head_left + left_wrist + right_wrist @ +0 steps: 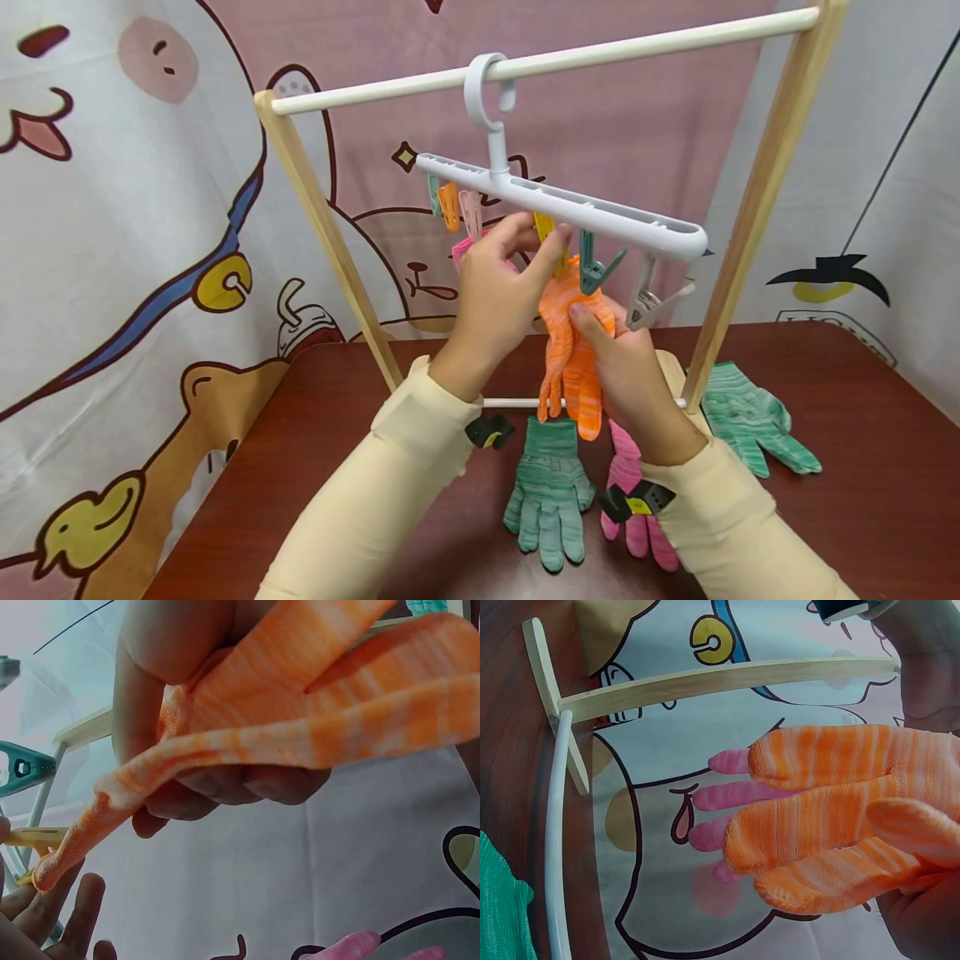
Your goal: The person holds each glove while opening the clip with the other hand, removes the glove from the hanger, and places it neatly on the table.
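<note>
My left hand point(495, 292) pinches a yellow clothespin point(543, 227) that hangs under the white hanger point(540, 196). An orange striped glove point(582, 379) dangles fingers-down from my right hand point(637, 375), whose thumb presses on it near the cuff. In the left wrist view a corner of the cuff meets the yellow clothespin point(37, 837); whether the clothespin's tips bite the fabric I cannot tell. The glove's fingers point(810, 825) spread across the right wrist view. Behind my left hand hangs a pink glove point(461, 250), mostly hidden.
The hanger hooks over the white rod of a wooden rack point(765, 200). Other clothespins on it include a dark green one point(590, 271) and a grey one point(652, 296). Green gloves point(551, 492) and a pink glove point(624, 458) lie on the brown table point(300, 467).
</note>
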`<state>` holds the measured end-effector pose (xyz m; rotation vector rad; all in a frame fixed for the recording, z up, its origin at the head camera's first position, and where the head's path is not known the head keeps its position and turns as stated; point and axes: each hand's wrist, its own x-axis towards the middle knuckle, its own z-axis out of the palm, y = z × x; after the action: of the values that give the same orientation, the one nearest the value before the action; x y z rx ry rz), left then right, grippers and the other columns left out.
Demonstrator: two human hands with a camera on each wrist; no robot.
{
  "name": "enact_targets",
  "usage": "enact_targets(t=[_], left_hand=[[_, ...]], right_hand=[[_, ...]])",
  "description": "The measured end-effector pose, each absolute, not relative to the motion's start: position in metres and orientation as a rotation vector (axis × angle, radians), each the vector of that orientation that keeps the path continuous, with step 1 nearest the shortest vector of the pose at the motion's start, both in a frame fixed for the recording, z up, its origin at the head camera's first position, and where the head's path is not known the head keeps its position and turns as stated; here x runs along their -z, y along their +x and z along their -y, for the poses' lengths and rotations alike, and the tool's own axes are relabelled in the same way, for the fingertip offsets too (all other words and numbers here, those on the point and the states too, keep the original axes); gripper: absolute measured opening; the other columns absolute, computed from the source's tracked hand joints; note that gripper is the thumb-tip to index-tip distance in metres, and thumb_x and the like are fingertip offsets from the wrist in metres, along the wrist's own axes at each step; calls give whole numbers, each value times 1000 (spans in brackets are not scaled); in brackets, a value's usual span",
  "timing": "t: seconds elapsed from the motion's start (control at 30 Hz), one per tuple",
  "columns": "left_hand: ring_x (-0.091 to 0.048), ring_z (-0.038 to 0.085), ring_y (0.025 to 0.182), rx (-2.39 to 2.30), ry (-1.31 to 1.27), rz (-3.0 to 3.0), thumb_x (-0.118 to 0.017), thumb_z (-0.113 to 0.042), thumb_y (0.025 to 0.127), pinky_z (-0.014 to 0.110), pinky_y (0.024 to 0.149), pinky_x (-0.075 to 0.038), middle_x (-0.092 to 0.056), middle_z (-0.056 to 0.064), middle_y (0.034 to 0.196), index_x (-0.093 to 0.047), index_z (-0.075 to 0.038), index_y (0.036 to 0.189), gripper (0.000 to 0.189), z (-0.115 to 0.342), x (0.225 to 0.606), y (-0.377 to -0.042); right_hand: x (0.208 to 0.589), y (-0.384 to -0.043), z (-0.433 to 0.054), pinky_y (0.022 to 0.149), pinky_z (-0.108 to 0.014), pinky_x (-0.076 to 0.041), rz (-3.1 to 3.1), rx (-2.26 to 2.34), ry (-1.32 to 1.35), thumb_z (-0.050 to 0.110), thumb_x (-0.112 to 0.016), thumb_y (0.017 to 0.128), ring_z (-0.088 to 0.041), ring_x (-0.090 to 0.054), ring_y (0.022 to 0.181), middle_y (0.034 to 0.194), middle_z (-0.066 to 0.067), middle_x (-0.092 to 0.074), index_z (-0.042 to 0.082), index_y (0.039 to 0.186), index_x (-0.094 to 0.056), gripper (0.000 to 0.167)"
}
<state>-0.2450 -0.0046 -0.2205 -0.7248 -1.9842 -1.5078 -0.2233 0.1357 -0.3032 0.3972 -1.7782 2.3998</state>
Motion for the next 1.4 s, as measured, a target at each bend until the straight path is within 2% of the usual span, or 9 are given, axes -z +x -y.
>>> enact_targets(t=[0.1, 0.23, 0.33, 0.47, 0.7, 0.87, 1.13, 1.27, 1.4], left_hand=[[-47, 12, 57, 1478, -726, 1979, -66, -31, 97, 24, 53, -39, -75, 3, 86, -71, -9, 104, 23, 4, 220, -245], [-51, 14, 61, 1442, -732, 1972, -65, -30, 98, 24, 57, -42, -74, 4, 87, -72, -9, 103, 23, 5, 220, -245], [-54, 14, 66, 1426, -737, 1969, -65, -30, 98, 23, 60, -43, -74, 5, 86, -72, -8, 104, 24, 5, 221, -246], [-53, 13, 67, 1399, -747, 1964, -64, -29, 99, 23, 57, -40, -72, 5, 84, -71, -7, 101, 23, 6, 223, -247], [-51, 15, 73, 1290, -709, 1924, -67, -27, 97, 22, 60, -40, -70, 6, 86, -74, -6, 97, 22, 6, 224, -248], [-42, 17, 60, 1278, -711, 1905, -67, -25, 96, 23, 52, -34, -61, 7, 74, -74, -5, 98, 21, 5, 224, -248], [-36, 13, 49, 1410, -717, 1971, -69, -28, 95, 24, 44, -30, -73, 4, 94, -71, -7, 117, 30, 3, 225, -246], [-36, 14, 49, 1436, -719, 2006, -69, -31, 95, 25, 44, -31, -74, 2, 97, -70, -10, 118, 31, 4, 226, -246], [-38, 15, 52, 1382, -723, 2018, -69, -32, 95, 27, 47, -33, -75, 1, 105, -68, -11, 124, 36, 10, 231, -245]], right_hand=[[304, -223, -135, 75, -25, -57, 1786, -2388, 409, 28, -54, 104, -10, -63, 81, 97, 2, -66, 8, 129, -55, 32], [305, -224, -135, 76, -25, -58, 1813, -2360, 396, 30, -54, 104, -10, -65, 81, 95, 3, -69, 5, 126, -55, 33], [306, -225, -134, 79, -24, -57, 1809, -2348, 385, 28, -53, 104, -8, -66, 84, 97, 4, -68, 2, 131, -53, 37], [307, -224, -134, 82, -22, -57, 1789, -2377, 359, 27, -54, 104, -7, -66, 89, 103, 6, -68, 6, 140, -49, 42], [310, -226, -134, 80, -24, -58, 1814, -2377, 361, 30, -55, 103, -9, -66, 86, 99, 4, -67, 8, 126, -54, 31], [312, -229, -134, 78, -24, -57, 1757, -2394, 392, 24, -56, 103, -10, -66, 83, 96, 4, -68, 5, 123, -57, 27], [314, -229, -135, 73, -25, -57, 1756, -2397, 366, 23, -55, 103, -9, -65, 76, 87, 4, -68, 6, 111, -60, 19], [314, -230, -135, 73, -25, -56, 1750, -2421, 381, 21, -54, 104, -10, -65, 76, 88, 4, -68, 9, 116, -61, 19], [313, -230, -135, 72, -25, -56, 1775, -2417, 362, 22, -54, 103, -10, -65, 74, 85, 4, -68, 5, 115, -60, 22]])
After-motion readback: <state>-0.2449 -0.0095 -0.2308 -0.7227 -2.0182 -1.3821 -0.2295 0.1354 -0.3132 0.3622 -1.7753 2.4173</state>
